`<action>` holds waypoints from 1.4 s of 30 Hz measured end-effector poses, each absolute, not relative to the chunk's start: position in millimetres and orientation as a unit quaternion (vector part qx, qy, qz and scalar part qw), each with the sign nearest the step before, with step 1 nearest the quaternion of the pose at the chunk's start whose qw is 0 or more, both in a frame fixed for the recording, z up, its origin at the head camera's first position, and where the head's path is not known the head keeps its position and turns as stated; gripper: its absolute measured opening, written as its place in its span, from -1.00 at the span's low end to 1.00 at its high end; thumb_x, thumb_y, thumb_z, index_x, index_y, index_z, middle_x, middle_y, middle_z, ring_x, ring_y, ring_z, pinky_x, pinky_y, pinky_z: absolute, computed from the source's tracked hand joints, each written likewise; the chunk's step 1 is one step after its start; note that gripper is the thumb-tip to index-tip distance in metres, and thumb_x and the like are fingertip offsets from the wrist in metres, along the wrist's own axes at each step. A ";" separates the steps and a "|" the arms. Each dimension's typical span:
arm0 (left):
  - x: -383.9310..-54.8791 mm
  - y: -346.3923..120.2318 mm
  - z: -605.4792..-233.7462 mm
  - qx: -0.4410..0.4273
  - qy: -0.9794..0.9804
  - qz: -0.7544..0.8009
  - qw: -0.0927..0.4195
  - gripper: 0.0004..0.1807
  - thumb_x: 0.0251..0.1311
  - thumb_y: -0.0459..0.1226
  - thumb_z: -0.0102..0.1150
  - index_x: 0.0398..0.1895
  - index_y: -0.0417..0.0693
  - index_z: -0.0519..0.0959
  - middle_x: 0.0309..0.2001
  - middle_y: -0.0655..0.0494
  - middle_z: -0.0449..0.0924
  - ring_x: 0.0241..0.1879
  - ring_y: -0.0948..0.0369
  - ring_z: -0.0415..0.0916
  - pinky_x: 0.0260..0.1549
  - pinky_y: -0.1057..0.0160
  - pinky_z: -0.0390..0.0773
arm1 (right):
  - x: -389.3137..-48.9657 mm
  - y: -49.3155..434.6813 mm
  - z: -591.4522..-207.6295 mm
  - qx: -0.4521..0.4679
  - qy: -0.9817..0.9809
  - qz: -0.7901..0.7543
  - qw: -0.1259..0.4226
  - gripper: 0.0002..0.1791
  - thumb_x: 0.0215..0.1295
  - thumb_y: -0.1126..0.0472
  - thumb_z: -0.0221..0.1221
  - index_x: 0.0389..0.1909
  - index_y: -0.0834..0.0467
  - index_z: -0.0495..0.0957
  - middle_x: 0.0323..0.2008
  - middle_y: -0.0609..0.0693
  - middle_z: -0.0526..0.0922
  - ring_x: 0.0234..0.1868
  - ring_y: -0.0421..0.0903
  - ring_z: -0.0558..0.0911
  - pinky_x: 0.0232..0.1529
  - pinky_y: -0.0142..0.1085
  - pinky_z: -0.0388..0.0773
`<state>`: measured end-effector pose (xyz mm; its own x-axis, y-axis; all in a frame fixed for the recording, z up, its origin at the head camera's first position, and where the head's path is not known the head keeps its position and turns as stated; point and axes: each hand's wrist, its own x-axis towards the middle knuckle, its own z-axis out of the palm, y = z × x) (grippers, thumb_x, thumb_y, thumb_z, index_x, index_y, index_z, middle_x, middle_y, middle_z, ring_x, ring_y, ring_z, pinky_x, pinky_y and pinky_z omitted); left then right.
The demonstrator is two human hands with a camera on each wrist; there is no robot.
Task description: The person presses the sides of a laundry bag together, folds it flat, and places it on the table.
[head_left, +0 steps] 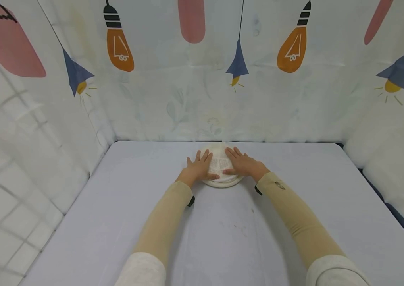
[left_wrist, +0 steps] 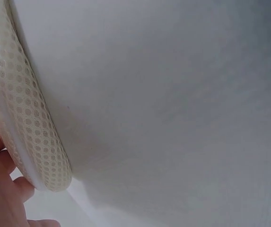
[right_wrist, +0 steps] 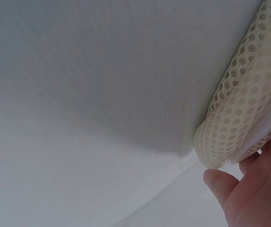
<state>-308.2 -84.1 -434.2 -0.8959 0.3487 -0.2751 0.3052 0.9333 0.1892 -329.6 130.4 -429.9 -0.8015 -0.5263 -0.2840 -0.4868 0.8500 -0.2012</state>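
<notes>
A rounded cream mesh piece (head_left: 220,162) lies at the far edge of the white table, near its middle. My left hand (head_left: 197,169) rests on its left side with fingers spread, and my right hand (head_left: 246,164) rests on its right side, fingers extended. In the left wrist view, the mesh (left_wrist: 29,109) shows honeycomb holes and a thick padded edge beside a smooth white band; left fingers (left_wrist: 24,188) lie along it. The right wrist view has the same honeycomb mesh (right_wrist: 237,111), with the right hand (right_wrist: 258,194) at its side. Its exact kind is unclear.
The white-covered table (head_left: 145,186) extends toward me and to both sides. Behind it hangs a pale curtain (head_left: 202,103) printed with bulbs and lamps. More pale fabric (head_left: 20,159) encloses the left side, and the right side too. Small specks (head_left: 237,226) mark the tabletop.
</notes>
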 end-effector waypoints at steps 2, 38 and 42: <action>-308.7 -84.3 -434.3 0.170 0.971 0.070 0.153 0.17 0.31 0.31 0.10 0.68 -0.09 -0.25 0.66 -0.03 -0.45 0.60 -0.14 -0.53 0.40 -0.44 -0.24 | -330.1 130.3 -430.5 -0.268 0.947 -0.060 0.166 0.10 0.53 -0.29 0.01 0.63 0.25 -0.40 0.65 0.15 -0.36 0.62 0.16 -0.36 0.52 0.21 -0.18; -300.3 -94.2 -427.4 0.190 0.967 0.101 0.137 0.22 0.28 0.29 0.18 0.68 -0.09 -0.29 0.66 -0.05 -0.48 0.59 -0.17 -0.54 0.40 -0.44 -0.25 | -316.5 151.5 -425.0 -0.305 0.933 -0.102 0.162 0.09 0.53 -0.27 0.04 0.63 0.27 -0.37 0.63 0.20 -0.44 0.60 0.23 -0.37 0.50 0.25 -0.16; -298.9 -94.4 -429.9 0.190 0.966 0.103 0.139 0.23 0.28 0.29 0.19 0.68 -0.10 -0.30 0.66 -0.06 -0.48 0.59 -0.17 -0.55 0.40 -0.44 -0.26 | -311.0 153.3 -428.0 -0.311 0.931 -0.106 0.160 0.08 0.54 -0.26 0.03 0.63 0.29 -0.38 0.63 0.22 -0.44 0.60 0.25 -0.38 0.49 0.27 -0.15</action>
<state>-298.9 -94.4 -429.9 -0.8891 0.3957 -0.2300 0.3385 0.9068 0.2514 -311.0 153.3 -428.0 -0.7554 -0.6124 -0.2330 -0.5447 0.7845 -0.2963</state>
